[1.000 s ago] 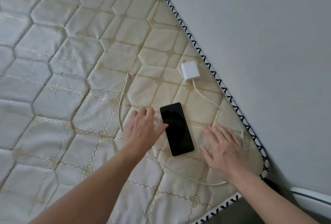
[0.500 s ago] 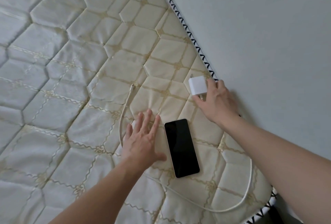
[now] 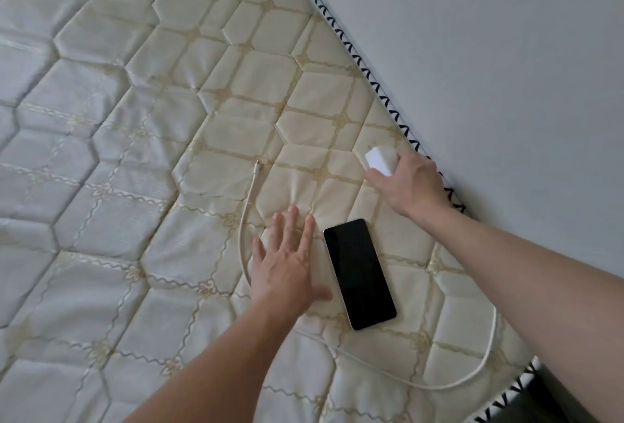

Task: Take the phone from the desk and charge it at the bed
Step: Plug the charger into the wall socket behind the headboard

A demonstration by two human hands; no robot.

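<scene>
A phone (image 3: 359, 273) with a dark screen lies face up on the quilted mattress (image 3: 135, 138), near its right edge. My left hand (image 3: 287, 267) rests flat on the mattress just left of the phone, fingers spread, holding nothing. My right hand (image 3: 407, 182) is closed around the white charger block (image 3: 381, 159) beyond the phone, close to the wall. The white cable (image 3: 245, 216) runs from the block's side, loops around the near right corner, passes under my left wrist and ends in a free plug (image 3: 257, 166) lying left of the hands.
A plain grey wall (image 3: 489, 68) runs diagonally along the mattress's right edge, which has black-and-white zigzag piping (image 3: 368, 74). The mattress stretches far to the left and away. A dark gap (image 3: 553, 399) shows past the near right corner.
My right hand went from lying flat beside the phone up to the charger block and has closed on it, tilting it up. My left hand has flattened with fingers spread beside the phone.
</scene>
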